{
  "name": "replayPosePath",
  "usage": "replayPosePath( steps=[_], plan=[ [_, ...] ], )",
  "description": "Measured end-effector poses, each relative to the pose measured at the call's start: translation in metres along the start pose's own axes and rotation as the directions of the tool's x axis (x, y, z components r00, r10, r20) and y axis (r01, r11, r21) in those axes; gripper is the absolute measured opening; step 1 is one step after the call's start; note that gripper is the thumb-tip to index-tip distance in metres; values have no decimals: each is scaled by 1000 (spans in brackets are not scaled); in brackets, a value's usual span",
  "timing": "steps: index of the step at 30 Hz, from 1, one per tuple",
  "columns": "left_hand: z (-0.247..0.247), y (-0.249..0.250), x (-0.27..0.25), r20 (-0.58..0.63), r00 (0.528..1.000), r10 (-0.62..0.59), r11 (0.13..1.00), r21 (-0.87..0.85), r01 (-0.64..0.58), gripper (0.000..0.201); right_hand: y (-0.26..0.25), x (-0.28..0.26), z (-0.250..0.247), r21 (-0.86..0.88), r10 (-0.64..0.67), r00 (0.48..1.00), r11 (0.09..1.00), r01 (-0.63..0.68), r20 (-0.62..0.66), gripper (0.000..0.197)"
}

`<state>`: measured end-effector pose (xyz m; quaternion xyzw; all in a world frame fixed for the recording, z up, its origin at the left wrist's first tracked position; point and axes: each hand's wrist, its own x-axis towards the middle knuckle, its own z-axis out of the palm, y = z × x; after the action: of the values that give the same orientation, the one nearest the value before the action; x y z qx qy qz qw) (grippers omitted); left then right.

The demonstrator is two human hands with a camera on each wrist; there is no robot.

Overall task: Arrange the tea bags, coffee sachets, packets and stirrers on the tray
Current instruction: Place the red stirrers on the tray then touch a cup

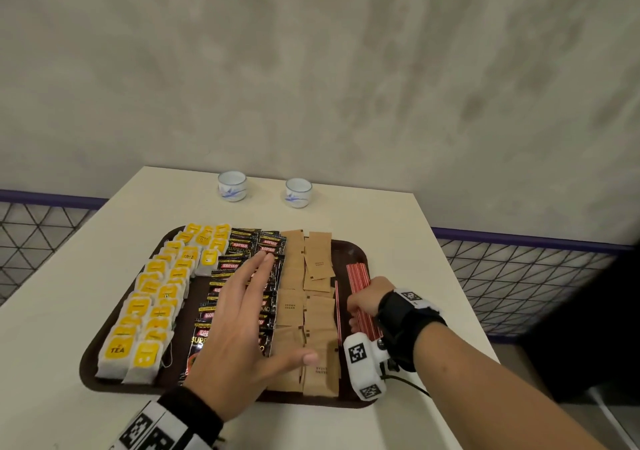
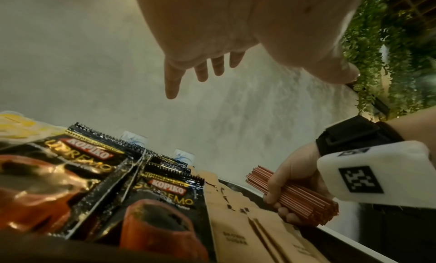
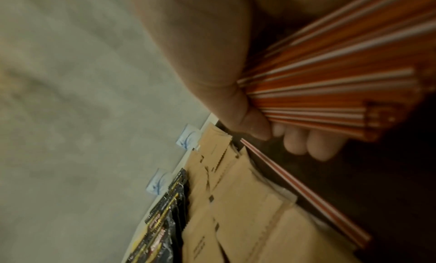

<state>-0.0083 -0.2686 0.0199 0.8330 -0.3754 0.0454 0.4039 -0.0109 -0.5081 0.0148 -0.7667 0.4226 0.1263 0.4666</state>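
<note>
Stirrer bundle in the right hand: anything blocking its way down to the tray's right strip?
Mostly clear. The right hand grips the stirrer bundle over bare tray. One loose stirrer lies beside the brown sugar packets, left of the bundle.

Soft even light; wrist views dim, blurred; edges bowed by wide-angle lens
</note>
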Motion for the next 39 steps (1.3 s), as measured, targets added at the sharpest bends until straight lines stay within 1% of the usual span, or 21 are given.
replayPosePath(
  steps=[3,6,7,9,10,12,14,20,23,26,29,31,34,36,39],
  plan=[
    [-1,-2,1,-12,1000,-19,1000,-8,19,115,-3,-2,5,1,27,998,1000,-27,-56,29],
    [1,-4,3,-10,999,-33,999,-7,33,113,-6,1,8,-18,38,995,999,-40,-93,30],
    [2,-5,3,-9,999,-32,999,-6,32,112,-6,1,10,-45,31,995,998,-35,-100,30],
    [3,-4,5,-13,1000,-25,1000,-8,25,109,-8,3,12,-153,6,992,988,-26,-129,29],
    [3,-4,5,-17,1000,-20,1000,-9,20,108,-9,3,12,-209,-4,989,978,-28,-150,30],
    [3,-4,7,-25,1000,-13,1000,-10,12,106,-10,3,13,-264,-13,984,964,-35,-177,35],
    [3,-5,8,-32,999,-9,1000,-17,9,104,-11,4,13,-278,-14,983,960,-38,-184,37],
    [1,-8,8,-57,998,-15,999,-37,13,101,-12,3,15,-295,-20,978,954,-43,-208,31],
    [1,-10,8,-75,997,-23,999,-34,20,99,-12,4,19,-329,-48,973,944,-30,-226,19],
    [0,-11,8,-89,996,-32,999,-34,29,96,-12,4,24,-398,-94,969,917,-6,-230,17],
    [-3,-12,7,-103,994,-36,999,-33,33,93,-12,-1,23,-456,-120,968,890,6,-221,26],
    [-4,-13,7,-115,992,-45,999,-18,43,93,-12,-5,22,-489,-142,968,872,23,-208,26],
    [-4,-14,6,-129,990,-53,999,-12,52,92,-12,-8,22,-533,-183,963,845,50,-200,22],
    [-4,-15,6,-137,989,-51,999,-19,49,91,-13,-8,23,-555,-194,962,830,56,-193,13],
    [-4,-16,6,-142,988,-54,998,-21,52,88,-14,-9,23,-571,-201,958,820,50,-204,27]
  ],
)
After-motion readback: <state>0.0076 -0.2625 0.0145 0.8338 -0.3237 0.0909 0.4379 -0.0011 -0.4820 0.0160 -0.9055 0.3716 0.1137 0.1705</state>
